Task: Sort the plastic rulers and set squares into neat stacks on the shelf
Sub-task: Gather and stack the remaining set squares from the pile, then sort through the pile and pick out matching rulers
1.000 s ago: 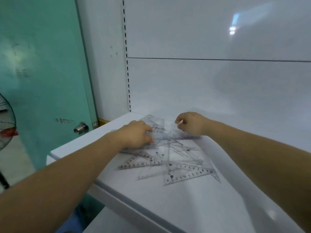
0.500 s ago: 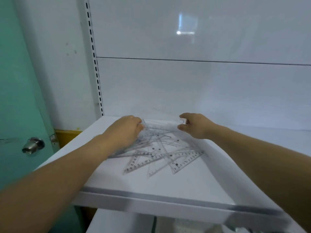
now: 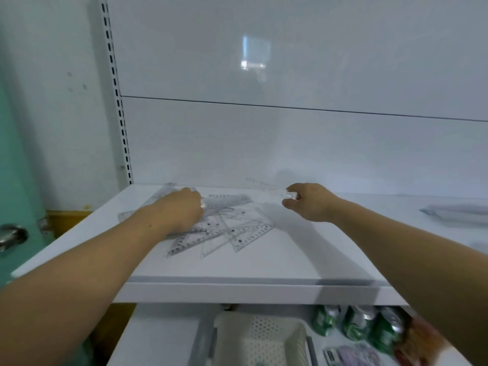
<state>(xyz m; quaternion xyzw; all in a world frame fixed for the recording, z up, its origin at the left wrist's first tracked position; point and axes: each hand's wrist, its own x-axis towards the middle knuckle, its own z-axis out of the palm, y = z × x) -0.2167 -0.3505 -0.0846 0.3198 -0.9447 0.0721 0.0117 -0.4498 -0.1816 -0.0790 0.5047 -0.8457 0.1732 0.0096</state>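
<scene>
Right hand [image 3: 309, 203] w/ 1 ruler [image 3: 264, 185], rightward

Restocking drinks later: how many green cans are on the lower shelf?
3, side by side below the top shelf: left can, middle can, right can. More may be hidden behind them.

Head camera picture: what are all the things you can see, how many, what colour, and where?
shelf: one, white, centre.
rulers and set squares: overlapping pile, uncountable, clear, on the shelf.
clear ruler: one, clear, right of the pile, towards the back.
basket: one, white, holed, below the shelf.
cans: three, green, right of the basket.
door: one, teal, far left.
knob: one, metal, on the door.
left hand: one, on the pile's left side, grip hidden.
right hand: one, fingers pinch the clear ruler's end.
</scene>
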